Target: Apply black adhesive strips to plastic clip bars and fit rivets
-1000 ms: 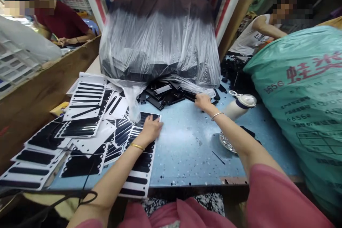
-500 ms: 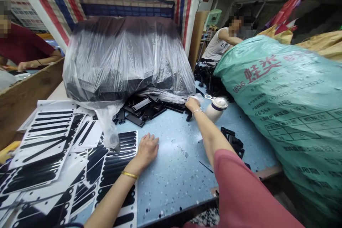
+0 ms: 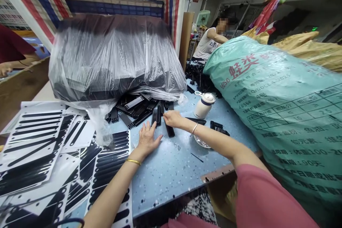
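My left hand (image 3: 147, 138) lies on the blue tabletop with its fingers spread, fingertips at the lower end of a ridged black strip (image 3: 155, 115). My right hand (image 3: 173, 118) is closed over a long black plastic piece (image 3: 170, 130), whose lower end shows below the fingers; the exact grip is partly hidden. Just beyond both hands, a loose pile of black plastic pieces (image 3: 136, 108) with toothed ends spills from under a clear plastic bag (image 3: 120, 64) full of dark parts. Left of my left hand are sheets of black rounded strips (image 3: 114, 160).
A white lidded bottle (image 3: 204, 107) stands right of my right hand, with a small dish (image 3: 201, 142) and black parts (image 3: 219, 128) nearby. A large green sack (image 3: 267, 89) leans along the right side. A striped basket (image 3: 179, 14) stands behind; co-workers sit at the far left and back right.
My right hand has let go of the clear bag's edge and come left and nearer, onto black pieces now standing out from the pile. My left hand has shifted slightly, thumb spread.
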The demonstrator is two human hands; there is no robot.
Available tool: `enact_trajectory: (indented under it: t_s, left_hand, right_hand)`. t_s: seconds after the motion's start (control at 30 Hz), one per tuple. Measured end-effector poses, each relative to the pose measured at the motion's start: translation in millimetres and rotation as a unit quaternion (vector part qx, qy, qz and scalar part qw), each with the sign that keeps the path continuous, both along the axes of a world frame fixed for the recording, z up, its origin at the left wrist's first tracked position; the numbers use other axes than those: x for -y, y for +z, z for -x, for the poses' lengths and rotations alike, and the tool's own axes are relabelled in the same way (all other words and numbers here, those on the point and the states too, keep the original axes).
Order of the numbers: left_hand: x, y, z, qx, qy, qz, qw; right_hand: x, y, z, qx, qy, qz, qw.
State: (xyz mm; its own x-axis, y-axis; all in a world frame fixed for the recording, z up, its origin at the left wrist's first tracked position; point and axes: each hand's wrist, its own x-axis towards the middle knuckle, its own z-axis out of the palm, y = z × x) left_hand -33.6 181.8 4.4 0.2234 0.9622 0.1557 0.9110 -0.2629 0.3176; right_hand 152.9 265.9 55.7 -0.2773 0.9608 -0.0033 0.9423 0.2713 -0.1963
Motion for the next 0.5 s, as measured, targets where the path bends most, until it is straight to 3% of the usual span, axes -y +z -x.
enact_trajectory:
  t_s: [0.13, 0.33, 0.5]
  left_hand:
    - [-1.0, -8.5, 4.7, 0.006, -0.01, -0.011, 1.0]
    - [-4.3, -19.7, 8.5, 0.026, -0.024, -0.003, 0.999]
    - [-3.4, -26.5, 12.6, 0.06, -0.013, -0.007, 0.998]
  right_hand:
    - [-33.6, 34.7, -33.6, -0.019, -0.101, -0.074, 0.992]
    - [-142.1, 92.0, -60.9, -0.048, -0.262, -0.174, 0.948]
    - [-215.9, 108.0, -78.1, -0.035, -0.351, -0.158, 0.922]
